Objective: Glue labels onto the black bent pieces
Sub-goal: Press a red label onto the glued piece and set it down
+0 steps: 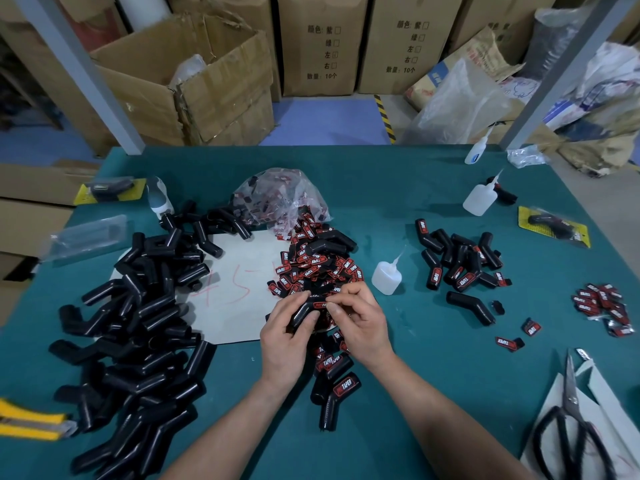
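Observation:
My left hand [285, 336] grips a black bent piece [304, 310] just above the green table. A red and black label [320, 304] sits on its upper end, and my right hand [360, 322] pinches that label with thumb and fingertips. Under and behind my hands lies a heap of loose labels [317, 265]. A big pile of unlabelled bent pieces [138, 327] fills the left side. One labelled piece [334, 393] lies close to my wrists. A glue bottle [388, 275] stands to the right of my hands.
More labelled pieces [460, 265] lie at the right, with a small heap of labels [604, 308] beyond them. Two other glue bottles [479, 199] stand at the back right. Scissors [568, 427] rest near the front right corner; a yellow knife [33, 424] lies at the front left.

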A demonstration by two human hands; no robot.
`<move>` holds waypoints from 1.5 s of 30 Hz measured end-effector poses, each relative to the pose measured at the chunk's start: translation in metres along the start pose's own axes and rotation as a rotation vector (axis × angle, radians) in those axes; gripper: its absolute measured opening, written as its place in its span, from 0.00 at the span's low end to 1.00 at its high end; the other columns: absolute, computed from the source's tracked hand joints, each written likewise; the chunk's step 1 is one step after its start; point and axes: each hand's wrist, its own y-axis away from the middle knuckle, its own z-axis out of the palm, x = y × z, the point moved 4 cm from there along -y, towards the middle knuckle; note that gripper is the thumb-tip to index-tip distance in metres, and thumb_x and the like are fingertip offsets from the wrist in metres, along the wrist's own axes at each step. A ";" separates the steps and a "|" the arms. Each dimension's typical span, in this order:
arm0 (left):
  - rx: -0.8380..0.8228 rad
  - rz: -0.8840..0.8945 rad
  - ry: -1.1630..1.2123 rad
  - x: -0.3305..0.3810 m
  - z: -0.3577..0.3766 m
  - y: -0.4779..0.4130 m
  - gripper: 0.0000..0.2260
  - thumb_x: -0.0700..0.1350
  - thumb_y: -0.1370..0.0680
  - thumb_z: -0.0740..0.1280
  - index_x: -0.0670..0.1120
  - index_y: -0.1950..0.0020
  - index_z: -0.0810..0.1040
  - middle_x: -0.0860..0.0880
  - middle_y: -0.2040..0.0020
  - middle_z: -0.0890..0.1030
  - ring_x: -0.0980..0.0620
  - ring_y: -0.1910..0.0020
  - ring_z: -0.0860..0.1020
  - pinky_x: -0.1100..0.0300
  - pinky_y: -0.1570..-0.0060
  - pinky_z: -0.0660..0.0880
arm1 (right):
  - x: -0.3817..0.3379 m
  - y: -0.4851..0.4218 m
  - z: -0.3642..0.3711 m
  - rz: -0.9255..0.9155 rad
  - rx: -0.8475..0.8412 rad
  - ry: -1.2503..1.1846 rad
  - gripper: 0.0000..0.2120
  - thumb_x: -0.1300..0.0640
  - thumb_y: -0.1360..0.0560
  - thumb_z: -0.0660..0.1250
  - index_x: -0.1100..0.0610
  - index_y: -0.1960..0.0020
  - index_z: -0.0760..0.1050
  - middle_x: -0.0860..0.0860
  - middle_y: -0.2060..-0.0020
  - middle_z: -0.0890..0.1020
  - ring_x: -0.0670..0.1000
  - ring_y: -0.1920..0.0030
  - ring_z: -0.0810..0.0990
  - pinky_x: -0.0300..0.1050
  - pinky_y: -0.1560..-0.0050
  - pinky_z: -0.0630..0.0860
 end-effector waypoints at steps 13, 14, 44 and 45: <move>0.024 0.000 0.027 -0.001 -0.001 0.001 0.16 0.45 0.25 0.75 0.59 0.39 0.83 0.60 0.41 0.83 0.57 0.38 0.81 0.69 0.36 0.73 | -0.001 0.000 0.000 -0.018 -0.003 0.017 0.06 0.51 0.21 0.70 0.46 0.45 0.82 0.49 0.53 0.74 0.54 0.54 0.78 0.52 0.56 0.79; 0.026 0.000 0.029 -0.001 -0.001 0.000 0.16 0.45 0.25 0.74 0.59 0.39 0.83 0.60 0.41 0.83 0.57 0.38 0.81 0.69 0.36 0.73 | -0.001 0.000 0.000 -0.023 -0.004 0.019 0.06 0.51 0.21 0.70 0.46 0.45 0.82 0.49 0.53 0.74 0.54 0.54 0.78 0.52 0.56 0.79; 0.095 -0.094 0.094 -0.002 -0.004 -0.002 0.18 0.39 0.23 0.75 0.63 0.43 0.85 0.55 0.43 0.85 0.54 0.39 0.82 0.64 0.38 0.76 | 0.004 0.004 0.005 0.357 -0.026 -0.265 0.04 0.58 0.24 0.72 0.53 0.57 0.84 0.48 0.59 0.82 0.44 0.59 0.79 0.38 0.55 0.75; 0.096 -0.101 0.099 -0.002 -0.003 -0.001 0.19 0.38 0.23 0.75 0.63 0.44 0.85 0.55 0.43 0.85 0.55 0.40 0.82 0.64 0.38 0.76 | 0.006 0.004 0.005 0.376 -0.031 -0.281 0.04 0.61 0.24 0.73 0.56 0.57 0.84 0.48 0.60 0.82 0.44 0.58 0.79 0.38 0.55 0.75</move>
